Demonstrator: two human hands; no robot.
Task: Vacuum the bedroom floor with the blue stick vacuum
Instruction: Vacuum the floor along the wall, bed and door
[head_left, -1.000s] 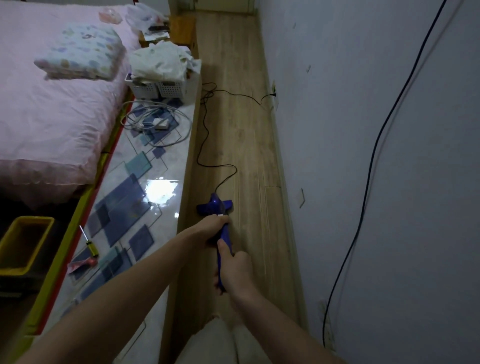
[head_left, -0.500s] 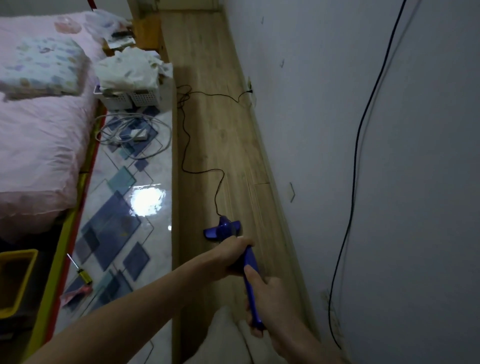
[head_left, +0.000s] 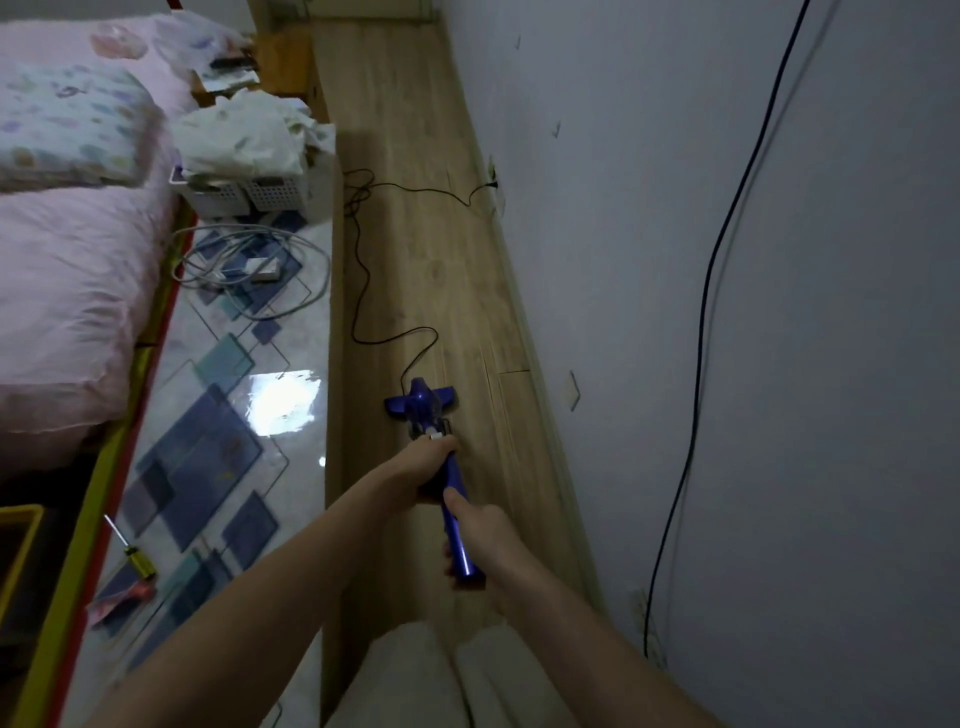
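Note:
The blue stick vacuum (head_left: 456, 525) points away from me along a narrow strip of wooden floor (head_left: 415, 249) between a raised tiled ledge and the wall. Its floor head (head_left: 420, 404) rests on the boards. My left hand (head_left: 427, 467) grips the shaft further down, near the body. My right hand (head_left: 480, 535) grips the upper end of the handle, close to me. A black power cord (head_left: 363, 312) runs from the head along the floor to a wall socket (head_left: 492, 179).
The glossy tiled ledge (head_left: 208, 441) on the left carries white baskets (head_left: 254, 195) piled with cloth, coiled cables (head_left: 249, 270) and a yellow-handled screwdriver (head_left: 132, 553). A pink bed (head_left: 67, 270) lies beyond. A black cable (head_left: 711, 312) hangs down the right wall. A yellow bin (head_left: 18, 545) stands low left.
The vacuum head has slid a little along the floor and the camera view has shifted. Both hands have kept their grip on the shaft.

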